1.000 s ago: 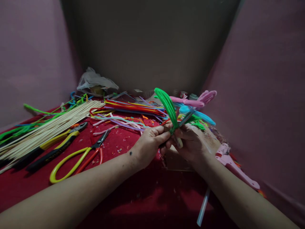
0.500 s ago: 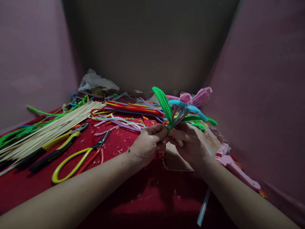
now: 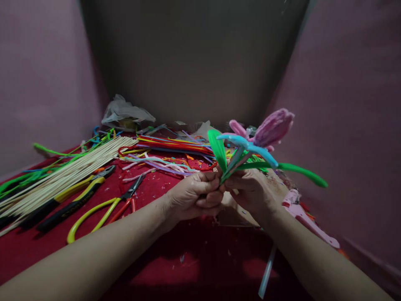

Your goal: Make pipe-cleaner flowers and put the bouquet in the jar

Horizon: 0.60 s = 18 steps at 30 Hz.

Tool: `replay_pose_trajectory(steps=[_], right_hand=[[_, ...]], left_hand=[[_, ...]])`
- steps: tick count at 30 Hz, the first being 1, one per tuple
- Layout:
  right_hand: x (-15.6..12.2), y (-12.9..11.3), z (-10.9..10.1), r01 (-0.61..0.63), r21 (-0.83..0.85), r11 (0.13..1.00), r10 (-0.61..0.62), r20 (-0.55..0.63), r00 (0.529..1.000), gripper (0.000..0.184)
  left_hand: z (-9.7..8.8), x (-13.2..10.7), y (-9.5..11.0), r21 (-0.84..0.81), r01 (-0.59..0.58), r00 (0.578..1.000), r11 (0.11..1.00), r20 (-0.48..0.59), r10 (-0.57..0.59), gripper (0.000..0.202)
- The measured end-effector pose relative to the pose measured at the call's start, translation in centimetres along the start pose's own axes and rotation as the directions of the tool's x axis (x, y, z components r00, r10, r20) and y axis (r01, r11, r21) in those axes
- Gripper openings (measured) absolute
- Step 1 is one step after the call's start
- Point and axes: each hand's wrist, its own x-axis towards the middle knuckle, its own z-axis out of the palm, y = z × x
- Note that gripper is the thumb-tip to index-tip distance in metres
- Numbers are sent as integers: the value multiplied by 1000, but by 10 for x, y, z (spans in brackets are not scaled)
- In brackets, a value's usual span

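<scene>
I have my left hand [image 3: 194, 196] and right hand [image 3: 250, 192] both clamped on the stem of the pipe-cleaner flower [image 3: 248, 145], which rises just above them, tilted right, over the red tabletop [image 3: 156, 259].

On the red cloth worktop [image 3: 188, 267], thin wooden skewers [image 3: 72, 167] lie along the left edge, with yellow-and-black pliers [image 3: 75, 196] before them. Coloured pipe cleaners [image 3: 172, 146] lie at the back edge and a pink glue gun [image 3: 307, 217] at the right edge. The pink, blue and green pipe-cleaner flower [image 3: 247, 146] is above the middle.
</scene>
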Motion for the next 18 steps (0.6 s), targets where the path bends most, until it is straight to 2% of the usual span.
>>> replay_pose_trajectory(steps=[3, 6, 8, 10, 12, 18], right_hand=[[0, 2, 2, 89, -15, 996, -90, -111, 990, 6], [3, 6, 2, 131, -28, 991, -134, -207, 969, 10], [4, 9, 2, 128, -38, 991, -134, -235, 963, 12], [4, 10, 4, 123, -60, 991, -134, -242, 961, 14], [3, 9, 6, 123, -88, 989, -140, -239, 961, 15], [-1, 4, 10, 126, -132, 983, -144, -135, 980, 16]], left_hand=[[6, 0, 3, 290, -78, 985, 954, -124, 118, 20], [12, 1, 1, 618, -112, 930, 778, -211, 302, 23], [13, 2, -3, 713, -103, 898, 694, -233, 373, 22], [11, 3, -5, 724, -79, 882, 685, -270, 387, 22], [8, 5, -6, 681, -66, 882, 729, -302, 361, 23], [2, 5, -5, 482, -95, 929, 871, -272, 252, 30]])
